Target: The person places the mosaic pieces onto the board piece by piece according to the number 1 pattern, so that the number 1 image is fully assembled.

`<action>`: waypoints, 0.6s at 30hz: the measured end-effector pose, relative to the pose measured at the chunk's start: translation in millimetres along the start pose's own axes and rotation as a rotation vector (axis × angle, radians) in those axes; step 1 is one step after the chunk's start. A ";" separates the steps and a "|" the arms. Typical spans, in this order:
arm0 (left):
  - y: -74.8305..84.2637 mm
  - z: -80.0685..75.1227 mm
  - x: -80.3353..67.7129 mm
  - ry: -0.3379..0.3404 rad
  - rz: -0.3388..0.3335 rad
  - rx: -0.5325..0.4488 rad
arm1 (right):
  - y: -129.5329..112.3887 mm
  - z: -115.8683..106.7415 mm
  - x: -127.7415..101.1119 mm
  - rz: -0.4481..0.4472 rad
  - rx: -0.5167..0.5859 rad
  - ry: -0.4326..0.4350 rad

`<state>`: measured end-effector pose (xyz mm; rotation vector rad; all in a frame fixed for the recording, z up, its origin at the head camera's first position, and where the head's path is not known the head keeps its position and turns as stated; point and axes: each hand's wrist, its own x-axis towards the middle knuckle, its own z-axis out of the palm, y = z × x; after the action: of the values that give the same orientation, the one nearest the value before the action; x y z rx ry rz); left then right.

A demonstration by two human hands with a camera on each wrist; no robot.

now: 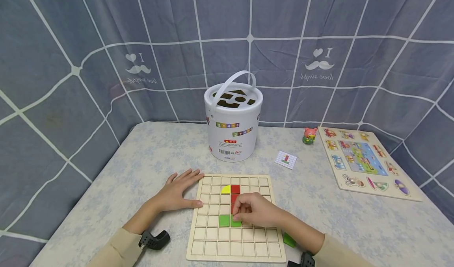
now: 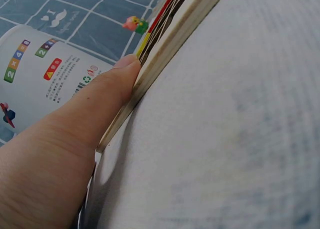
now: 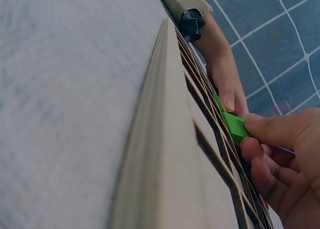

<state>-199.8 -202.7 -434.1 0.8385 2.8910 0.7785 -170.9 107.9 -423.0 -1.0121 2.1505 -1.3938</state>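
Note:
A wooden grid board (image 1: 244,251) lies on the table in front of me. It holds a yellow quarter-round piece (image 1: 225,189), red squares (image 1: 235,189) and a green square (image 1: 224,220). My right hand (image 1: 253,210) pinches a second green piece (image 3: 233,124) and holds it at a cell beside the first green square. My left hand (image 1: 179,192) lies flat on the table, fingers straight, its thumb (image 2: 107,91) pressed against the board's left edge (image 2: 165,59).
A white lidded bucket (image 1: 233,121) with a handle stands behind the board. A small card (image 1: 285,159), a toy figure (image 1: 309,135) and a picture puzzle board (image 1: 363,160) lie to the right. A loose green piece (image 1: 289,240) sits by my right forearm.

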 end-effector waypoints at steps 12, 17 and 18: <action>0.4 0.1 -0.6 0.003 0.002 -0.013 | 3.4 0.8 -1.0 -0.078 -0.049 0.008; -0.6 0.9 -0.3 0.004 0.002 -0.011 | 5.6 1.4 -0.9 -0.092 -0.088 0.016; -0.7 1.0 -0.3 0.004 0.002 -0.011 | 5.8 1.4 -0.9 -0.092 -0.094 0.016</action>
<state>-199.7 -203.0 -435.4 0.8399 2.8875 0.7966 -171.5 109.1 -428.8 -1.1519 2.2250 -1.3572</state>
